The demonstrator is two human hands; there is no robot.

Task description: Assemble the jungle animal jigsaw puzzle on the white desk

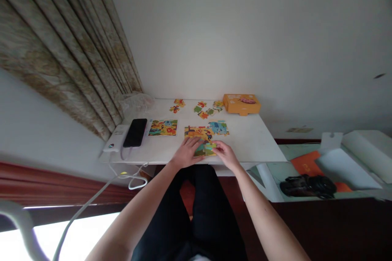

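Observation:
My left hand (pixel 188 153) lies flat with its fingers out over the partly joined jigsaw puzzle (pixel 196 131) at the table's front edge. Pinched in my right hand (pixel 225 153) is a green and yellow puzzle piece (pixel 210 146), held at the puzzle's lower right part. Just beyond my hands, a blue joined section (pixel 218 127) with an animal on it sits at the puzzle's upper right. A reference picture card (pixel 163 127) with a lion and other animals rests to the left. Loose puzzle pieces (pixel 203 114) are scattered toward the wall.
An orange box (pixel 241 104) stands at the back right of the white table (pixel 251 142). On the left are a black phone (pixel 135 132) with a cable and a white power strip (pixel 115 138). Beyond the right edge, a camera (pixel 308 186) lies by an open white box (pixel 346 163).

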